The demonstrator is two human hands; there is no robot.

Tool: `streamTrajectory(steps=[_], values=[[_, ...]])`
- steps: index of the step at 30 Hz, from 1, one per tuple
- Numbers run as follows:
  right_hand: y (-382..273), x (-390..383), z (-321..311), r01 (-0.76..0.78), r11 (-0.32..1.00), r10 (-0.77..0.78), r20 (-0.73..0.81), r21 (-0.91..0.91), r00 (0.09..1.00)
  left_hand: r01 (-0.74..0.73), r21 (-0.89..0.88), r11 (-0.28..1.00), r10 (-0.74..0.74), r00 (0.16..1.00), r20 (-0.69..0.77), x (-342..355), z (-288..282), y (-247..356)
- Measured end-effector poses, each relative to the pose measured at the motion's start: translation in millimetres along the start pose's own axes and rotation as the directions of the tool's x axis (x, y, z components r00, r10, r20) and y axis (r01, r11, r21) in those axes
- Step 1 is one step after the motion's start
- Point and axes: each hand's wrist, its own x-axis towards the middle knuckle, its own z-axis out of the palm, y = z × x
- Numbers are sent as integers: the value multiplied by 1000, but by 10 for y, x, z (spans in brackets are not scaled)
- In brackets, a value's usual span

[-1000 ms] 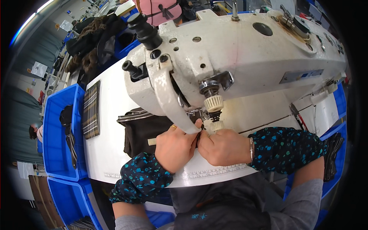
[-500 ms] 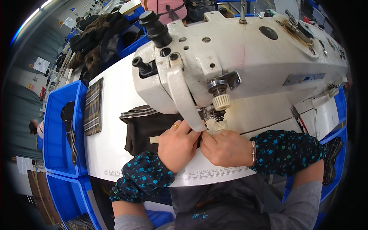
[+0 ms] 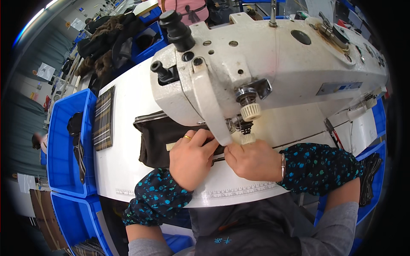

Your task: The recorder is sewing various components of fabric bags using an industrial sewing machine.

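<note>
A dark brown fabric piece (image 3: pixel 154 143) with a metal zip (image 3: pixel 149 118) along its far edge lies under the head of a white sewing machine (image 3: pixel 273 55). My left hand (image 3: pixel 191 158), a ring on one finger, rests on the fabric with bent fingers, gripping it close to the presser area. Just right of the machine's curved white lever (image 3: pixel 209 104), my right hand (image 3: pixel 255 161) is closed in a pinch on the fabric's edge. The fingertips of both hands and the needle are partly hidden. A small pale label (image 3: pixel 170 146) shows beside my left hand.
Folded plaid cloth (image 3: pixel 103 119) lies at the left of the white table (image 3: pixel 124 170). Blue bins (image 3: pixel 54 145) stand along the left side, another blue bin (image 3: pixel 376 187) at the right. A red-handled tool (image 3: pixel 334 133) lies beneath the machine arm. A person in pink (image 3: pixel 188 13) is beyond.
My left hand has shifted a little left, widening the gap to my right hand, and a dark fabric edge now shows between them. My right hand stays pinched near the same spot.
</note>
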Motion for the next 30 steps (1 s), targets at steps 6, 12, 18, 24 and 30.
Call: streamTrajectory(steps=[6,12,18,24,30], values=[[-95,-54,-67,91,996,-91,49,3,995,-162,162,973,171,984,-47,-40,-44,23],[-116,-64,-41,99,995,-100,37,11,994,-240,208,948,248,969,-15,-86,61,57],[-132,-61,-64,36,998,-30,114,-55,993,-230,127,965,230,973,17,-16,112,-21],[-31,12,49,-36,999,37,58,-9,998,-187,131,973,189,982,0,118,172,-143],[-13,18,53,-56,998,57,21,-12,998,-146,117,982,162,977,-142,108,199,-181]])
